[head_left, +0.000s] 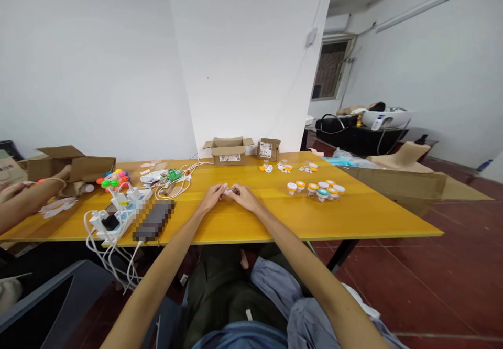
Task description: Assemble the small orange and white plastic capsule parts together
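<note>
Over the middle of the yellow table (243, 228), my left hand (212, 197) and my right hand (243, 198) meet, fingers closed round a small pale item (228, 192). It is too small and covered to name. To the right stand several small clear jars with orange, white and teal lids, among them a teal-lidded jar (323, 194) and a white-lidded jar (291, 187). Behind them lie small piles of white pieces (282, 167) and orange rings (262, 168).
Two cardboard boxes (228, 155) (269, 150) stand by the wall. Left are cables, a power strip (124, 215), a pixelated dark device (154, 220) and colourful balls (113, 179). At far left, another person's arm (37, 199) reaches to an open box (92, 168).
</note>
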`<state>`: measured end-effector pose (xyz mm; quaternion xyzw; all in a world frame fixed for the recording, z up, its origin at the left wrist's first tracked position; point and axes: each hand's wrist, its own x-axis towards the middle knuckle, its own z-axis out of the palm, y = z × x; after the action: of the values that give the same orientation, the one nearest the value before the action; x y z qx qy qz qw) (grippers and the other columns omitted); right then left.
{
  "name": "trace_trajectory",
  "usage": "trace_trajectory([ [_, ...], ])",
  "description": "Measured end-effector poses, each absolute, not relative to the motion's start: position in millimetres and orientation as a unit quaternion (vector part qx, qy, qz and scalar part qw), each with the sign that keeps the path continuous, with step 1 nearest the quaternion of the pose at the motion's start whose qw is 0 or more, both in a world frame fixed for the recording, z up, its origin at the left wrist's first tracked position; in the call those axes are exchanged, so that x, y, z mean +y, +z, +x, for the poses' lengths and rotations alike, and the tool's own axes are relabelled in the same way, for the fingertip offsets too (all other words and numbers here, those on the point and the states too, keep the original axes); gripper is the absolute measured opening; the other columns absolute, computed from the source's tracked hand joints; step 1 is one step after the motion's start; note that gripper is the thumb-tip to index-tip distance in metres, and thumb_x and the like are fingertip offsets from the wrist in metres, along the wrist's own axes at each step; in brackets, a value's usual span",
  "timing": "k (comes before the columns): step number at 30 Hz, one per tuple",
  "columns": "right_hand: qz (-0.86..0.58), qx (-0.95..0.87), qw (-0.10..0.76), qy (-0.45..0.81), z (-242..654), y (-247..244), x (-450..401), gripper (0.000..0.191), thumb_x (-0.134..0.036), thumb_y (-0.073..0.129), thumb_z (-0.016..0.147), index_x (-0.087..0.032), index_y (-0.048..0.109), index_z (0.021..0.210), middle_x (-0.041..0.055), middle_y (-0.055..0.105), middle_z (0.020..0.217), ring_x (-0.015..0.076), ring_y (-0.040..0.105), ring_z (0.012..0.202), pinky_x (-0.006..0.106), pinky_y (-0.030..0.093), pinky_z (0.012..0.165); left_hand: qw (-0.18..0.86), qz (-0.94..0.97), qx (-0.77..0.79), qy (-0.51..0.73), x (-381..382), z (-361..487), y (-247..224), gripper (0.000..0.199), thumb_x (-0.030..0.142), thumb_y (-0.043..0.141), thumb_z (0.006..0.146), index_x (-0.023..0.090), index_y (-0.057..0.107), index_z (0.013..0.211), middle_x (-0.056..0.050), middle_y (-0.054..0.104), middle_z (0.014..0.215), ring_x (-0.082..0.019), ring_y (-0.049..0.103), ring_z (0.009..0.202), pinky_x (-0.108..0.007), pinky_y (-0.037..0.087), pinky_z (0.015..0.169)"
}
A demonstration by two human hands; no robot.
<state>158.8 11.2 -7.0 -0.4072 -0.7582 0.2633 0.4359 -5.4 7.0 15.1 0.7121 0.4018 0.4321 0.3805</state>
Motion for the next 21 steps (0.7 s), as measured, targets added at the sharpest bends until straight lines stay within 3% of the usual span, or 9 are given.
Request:
trace_trajectory([
  [12,-0.393,-0.761,0.452,0.25,159.5,-13.0,16.1,0.039,-0.059,0.055,0.085,-0.022,0.059,0.072,-0.0022,0.061,0.064,0.0148,0.056,0.061,0.027,0.042,0.061,0.389,0.702,0.407,0.436,8.5,-6.3,12.8,0.052,0.067,0.059,0.078,0.018,0.053,0.062,0.004,0.045,0.056,-0.011,0.045,0.055,-0.024,0.036,0.053],
  [15,-0.388,-0.76,0.441,0.28,158.9,-13.4,17.0,0.037,-0.056,0.052,0.088,-0.022,0.059,0.073,-0.0021,0.06,0.062,0.0149,0.056,0.06,0.028,0.044,0.062,0.387,0.705,0.404,0.436,8.3,-6.5,12.4,0.052,0.067,0.059,0.077,0.018,0.053,0.062,0.004,0.046,0.057,-0.011,0.045,0.056,-0.024,0.038,0.054],
  [21,-0.382,-0.751,0.47,0.264,157.5,-11.6,15.6,0.022,-0.042,0.065,0.08,-0.022,0.059,0.08,-0.0011,0.064,0.074,0.0155,0.058,0.068,0.028,0.046,0.067,0.381,0.711,0.398,0.437,9.4,-6.8,13.3,0.053,0.068,0.058,0.078,0.018,0.053,0.061,0.004,0.045,0.055,-0.011,0.044,0.054,-0.024,0.037,0.053],
])
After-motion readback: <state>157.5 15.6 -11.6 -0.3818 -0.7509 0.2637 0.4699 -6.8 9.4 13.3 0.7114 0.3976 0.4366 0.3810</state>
